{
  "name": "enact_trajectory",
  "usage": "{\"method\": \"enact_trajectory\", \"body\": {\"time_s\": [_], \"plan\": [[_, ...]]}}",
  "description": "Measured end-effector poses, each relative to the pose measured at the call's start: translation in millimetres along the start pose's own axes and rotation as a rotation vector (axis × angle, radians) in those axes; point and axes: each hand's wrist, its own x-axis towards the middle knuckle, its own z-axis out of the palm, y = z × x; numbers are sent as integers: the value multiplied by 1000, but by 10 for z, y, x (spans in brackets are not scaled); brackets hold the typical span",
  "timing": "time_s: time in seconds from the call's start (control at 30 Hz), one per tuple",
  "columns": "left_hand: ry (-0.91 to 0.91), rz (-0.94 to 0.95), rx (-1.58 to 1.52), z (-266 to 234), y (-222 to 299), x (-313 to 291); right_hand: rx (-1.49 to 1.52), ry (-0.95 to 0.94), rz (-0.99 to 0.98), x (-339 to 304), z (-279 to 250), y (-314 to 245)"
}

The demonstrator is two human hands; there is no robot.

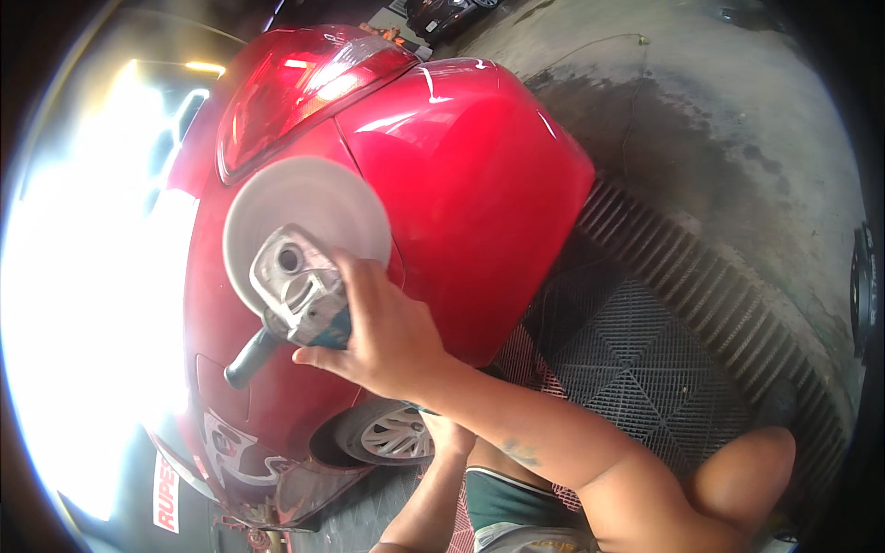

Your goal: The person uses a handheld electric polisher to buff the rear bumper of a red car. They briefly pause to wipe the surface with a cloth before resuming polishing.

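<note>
The right hand [392, 327] grips a power polisher [297, 286], its fingers curled around the teal-and-metal body and its thumb reaching out along the near side. The polisher is in front of the rear corner of a red car [470, 184], just below the tail light [309, 97] in the view, with its wide, pale round pad [355, 198] turned toward the paintwork and covering part of a panel seam. The pad looks smooth and blurred; its working face is hidden, so I cannot tell how firmly it meets the panel. A dark side handle [251, 358] juts from the tool toward the lower left, with no fingers around it. The left hand [449, 433] is lower down, partly behind the right forearm, near the rear of the tool; I cannot tell whether its fingers are closed on anything. Just beside it shows a silver-spoked wheel [396, 431]. Green shorts [516, 502] appear at the lower edge. Dark grid tiles [636, 359] lie to the right of the car, bordered by a slatted strip [701, 267], with stained concrete [765, 120] beyond. Strong white light [92, 258] fills the left side.
</note>
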Motion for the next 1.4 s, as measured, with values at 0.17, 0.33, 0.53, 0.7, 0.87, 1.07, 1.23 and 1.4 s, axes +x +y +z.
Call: {"method": "enact_trajectory", "body": {"time_s": [0.17,0.33,0.53,0.7,0.87,1.07,1.23,1.4], "plan": [[99,96,54,16,-101,25,24,-20,-5,93,12,-59],[-16,-145,-342,468,506,-23,64,112,136,-13,-601,318],[-102,-113,-257,609,779,73,327,238,160,88,-907,554],[-82,-230,-344,492,566,-79,69,101,153,-18,-688,316],[111,-141,-236,353,17,-130,-14,-104,57,-33,-269,-4],[-2,-162,-347,338,594,-65,-14,18,132,-7,-508,120],[-83,-156,-360,357,732,-23,176,157,155,36,-658,378],[113,-170,-402,270,584,-46,-5,-56,64,95,-337,5]]}}
